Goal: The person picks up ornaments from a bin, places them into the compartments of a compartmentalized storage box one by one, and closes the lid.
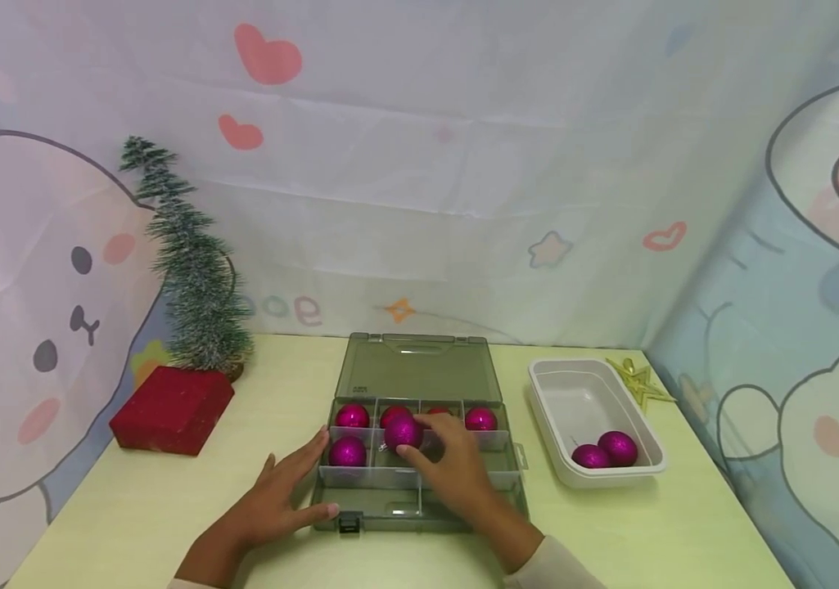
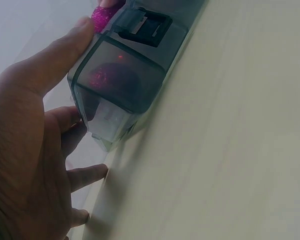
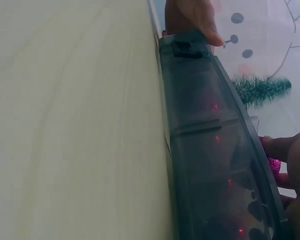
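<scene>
My right hand (image 1: 456, 470) pinches a glittery magenta Christmas ball (image 1: 403, 432) between thumb and fingers, over the middle row of a grey see-through compartment box (image 1: 382, 501). In the right wrist view only a sliver of that ball (image 3: 274, 166) shows beside the fingers. Against the box's left front corner rests my left hand (image 1: 272, 503), fingers spread, thumb at the front edge near a black latch (image 2: 149, 29). Shiny balls (image 1: 352, 416) sit in the back row, one partly behind the right hand. A magenta ball (image 1: 348, 451) lies in the middle row's left compartment.
The box's lid (image 1: 419, 370) lies back toward the wall cloth. On the right, a white tub (image 1: 566, 401) holds two magenta balls (image 1: 617, 448), with a gold star (image 1: 638, 383) behind it. To the left stand a small artificial tree (image 1: 201, 294) and a red box (image 1: 172, 409).
</scene>
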`<state>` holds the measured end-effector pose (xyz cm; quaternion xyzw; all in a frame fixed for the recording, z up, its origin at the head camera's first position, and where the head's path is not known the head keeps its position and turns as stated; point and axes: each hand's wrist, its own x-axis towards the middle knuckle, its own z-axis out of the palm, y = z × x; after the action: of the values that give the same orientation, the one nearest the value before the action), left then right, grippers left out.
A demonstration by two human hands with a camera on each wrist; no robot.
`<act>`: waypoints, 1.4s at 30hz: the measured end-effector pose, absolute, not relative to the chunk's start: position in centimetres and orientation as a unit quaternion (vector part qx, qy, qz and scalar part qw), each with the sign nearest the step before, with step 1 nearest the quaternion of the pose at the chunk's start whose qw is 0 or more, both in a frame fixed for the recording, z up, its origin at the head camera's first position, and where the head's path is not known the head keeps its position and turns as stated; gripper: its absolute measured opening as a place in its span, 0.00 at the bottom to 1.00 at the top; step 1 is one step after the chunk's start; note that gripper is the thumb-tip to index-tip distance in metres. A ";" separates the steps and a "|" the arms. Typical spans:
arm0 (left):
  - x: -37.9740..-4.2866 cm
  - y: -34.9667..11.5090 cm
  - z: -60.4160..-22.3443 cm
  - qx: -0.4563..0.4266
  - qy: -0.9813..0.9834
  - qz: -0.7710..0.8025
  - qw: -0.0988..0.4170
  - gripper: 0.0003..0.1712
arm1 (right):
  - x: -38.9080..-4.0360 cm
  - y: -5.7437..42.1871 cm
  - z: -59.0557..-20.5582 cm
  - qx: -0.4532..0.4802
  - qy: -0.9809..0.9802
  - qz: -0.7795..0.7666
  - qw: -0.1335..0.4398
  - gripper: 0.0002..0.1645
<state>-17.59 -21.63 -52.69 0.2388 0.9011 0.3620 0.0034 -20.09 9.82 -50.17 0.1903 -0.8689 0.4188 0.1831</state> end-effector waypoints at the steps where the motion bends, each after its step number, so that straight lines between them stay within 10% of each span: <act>1: -17.6 -21.6 -52.7 0.238 0.900 0.364 0.005 0.58 | -20.1 9.8 -50.3 0.195 -0.870 0.411 0.191 0.30; 42: -17.6 -21.6 -52.8 0.241 0.900 0.362 0.006 0.58 | -20.0 9.6 -51.2 0.224 -0.909 0.316 0.154 0.23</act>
<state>-17.61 -21.65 -52.78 0.2405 0.9005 0.3622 0.0061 -19.99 9.58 -51.16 0.2243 -0.9089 0.3160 0.1540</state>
